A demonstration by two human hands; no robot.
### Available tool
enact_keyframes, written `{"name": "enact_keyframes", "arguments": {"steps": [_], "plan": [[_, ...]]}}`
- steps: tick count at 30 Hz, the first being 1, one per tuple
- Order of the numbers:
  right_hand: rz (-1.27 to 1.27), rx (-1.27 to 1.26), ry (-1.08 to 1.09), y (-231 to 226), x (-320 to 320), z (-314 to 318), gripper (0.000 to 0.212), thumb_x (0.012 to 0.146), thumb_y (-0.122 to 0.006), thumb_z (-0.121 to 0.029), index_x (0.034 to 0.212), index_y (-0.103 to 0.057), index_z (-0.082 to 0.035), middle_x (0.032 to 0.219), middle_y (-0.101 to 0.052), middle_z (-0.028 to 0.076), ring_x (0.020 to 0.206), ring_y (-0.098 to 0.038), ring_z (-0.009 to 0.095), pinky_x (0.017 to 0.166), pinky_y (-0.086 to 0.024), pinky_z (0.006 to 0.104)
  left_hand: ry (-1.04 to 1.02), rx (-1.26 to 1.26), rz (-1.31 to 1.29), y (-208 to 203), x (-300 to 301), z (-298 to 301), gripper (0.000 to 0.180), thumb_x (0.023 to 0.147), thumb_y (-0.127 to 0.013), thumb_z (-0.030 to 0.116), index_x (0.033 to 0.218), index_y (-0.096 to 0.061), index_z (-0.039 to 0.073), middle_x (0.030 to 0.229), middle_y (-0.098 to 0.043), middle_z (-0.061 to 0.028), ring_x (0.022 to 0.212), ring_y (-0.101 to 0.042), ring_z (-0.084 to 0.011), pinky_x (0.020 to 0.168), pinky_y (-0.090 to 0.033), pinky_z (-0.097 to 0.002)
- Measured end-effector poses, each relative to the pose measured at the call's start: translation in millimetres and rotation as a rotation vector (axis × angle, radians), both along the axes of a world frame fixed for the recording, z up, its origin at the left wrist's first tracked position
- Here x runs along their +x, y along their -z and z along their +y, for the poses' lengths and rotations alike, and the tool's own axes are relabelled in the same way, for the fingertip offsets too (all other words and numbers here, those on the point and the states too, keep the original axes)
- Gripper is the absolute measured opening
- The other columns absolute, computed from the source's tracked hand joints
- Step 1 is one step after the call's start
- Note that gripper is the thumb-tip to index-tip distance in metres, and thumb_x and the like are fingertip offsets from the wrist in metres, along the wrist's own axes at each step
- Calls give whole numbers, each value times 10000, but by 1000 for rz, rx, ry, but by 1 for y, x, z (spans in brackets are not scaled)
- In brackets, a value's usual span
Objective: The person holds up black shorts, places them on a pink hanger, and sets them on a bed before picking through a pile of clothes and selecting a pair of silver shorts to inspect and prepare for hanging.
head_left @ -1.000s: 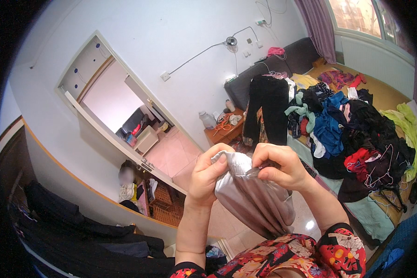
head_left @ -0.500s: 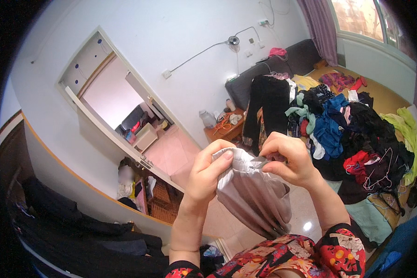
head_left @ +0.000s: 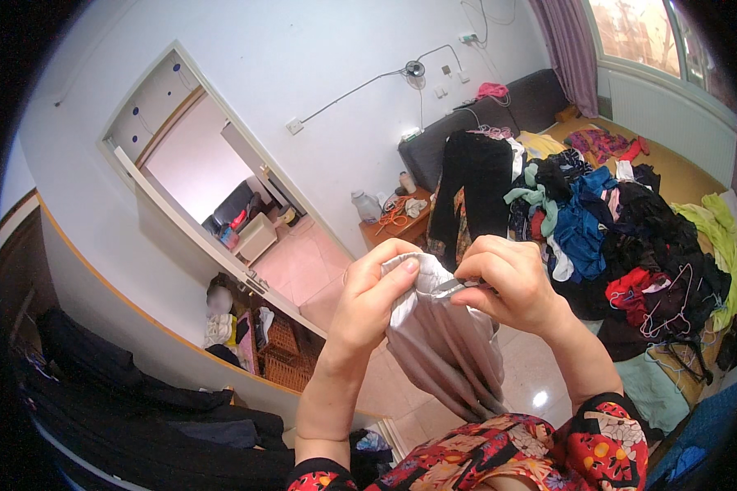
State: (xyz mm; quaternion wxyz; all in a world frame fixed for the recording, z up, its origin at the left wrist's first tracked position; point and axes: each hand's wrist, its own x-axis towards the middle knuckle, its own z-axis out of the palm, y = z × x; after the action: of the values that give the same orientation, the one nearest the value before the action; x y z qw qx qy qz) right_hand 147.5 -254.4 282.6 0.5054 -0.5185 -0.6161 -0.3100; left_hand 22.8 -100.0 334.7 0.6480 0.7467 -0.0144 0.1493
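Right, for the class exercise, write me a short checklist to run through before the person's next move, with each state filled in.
1. Left hand grips the upper edge of the silvery fabric: ok.
2. Right hand pinches the small dark grey piece at that edge: ok.
3. Small dark grey piece fully visible: not ok, fingers partly cover it.
4. Silvery fabric's lower end free: cannot tell, it runs out of sight behind the floral top.
5. Clothes on the bed sorted: not ok, heaped together.
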Motion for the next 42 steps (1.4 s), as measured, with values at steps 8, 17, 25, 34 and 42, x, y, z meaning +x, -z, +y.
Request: {"name": "enact_keyframes", "arguments": {"steps": [8, 17, 25, 34, 42], "plan": [[-18, 9, 34, 0, 2, 1, 269, 663, -747, -198, 754, -539, -52, 696, -547, 69, 609, -577, 245, 515, -459, 328, -9, 3, -2, 2, 3, 3, 138, 918, -508, 132, 950, -564, 10, 826, -590, 2, 758, -521, -44, 683, -418, -195], [2, 19, 60, 2, 6, -1, 265, 673, -746, -201, 759, -546, -50, 700, -551, 70, 608, -578, 245, 509, -457, 332, -13, 11, -2, 3, 7, 2, 156, 916, -507, 144, 959, -569, 8, 829, -595, -1, 756, -521, -44, 681, -414, -194], [4, 3, 74, -2, 4, -3, 271, 668, -751, -207, 767, -551, -53, 707, -551, 70, 606, -575, 243, 510, -458, 333, -24, 58, -13, 2, 10, 2, 161, 918, -506, 145, 960, -571, 4, 842, -599, -6, 760, -516, -44, 681, -410, -191], [-49, 12, 130, -3, 7, -2, 249, 671, -745, -191, 749, -549, -59, 702, -551, 70, 599, -573, 232, 509, -457, 321, -3, 67, -23, 3, 17, 1, 152, 921, -506, 145, 958, -569, 11, 830, -590, 1, 752, -512, -42, 664, -407, -193], [795, -220, -541, -7, 28, -4, 391, 718, -699, -102, 1079, -594, 6, 936, -629, 19, 725, -489, 40, 634, -393, 198, 85, -17, 16, -1, 23, 4, 146, 901, -545, 131, 965, -582, 5, 842, -603, -14, 776, -533, -58, 695, -419, -196]]}}
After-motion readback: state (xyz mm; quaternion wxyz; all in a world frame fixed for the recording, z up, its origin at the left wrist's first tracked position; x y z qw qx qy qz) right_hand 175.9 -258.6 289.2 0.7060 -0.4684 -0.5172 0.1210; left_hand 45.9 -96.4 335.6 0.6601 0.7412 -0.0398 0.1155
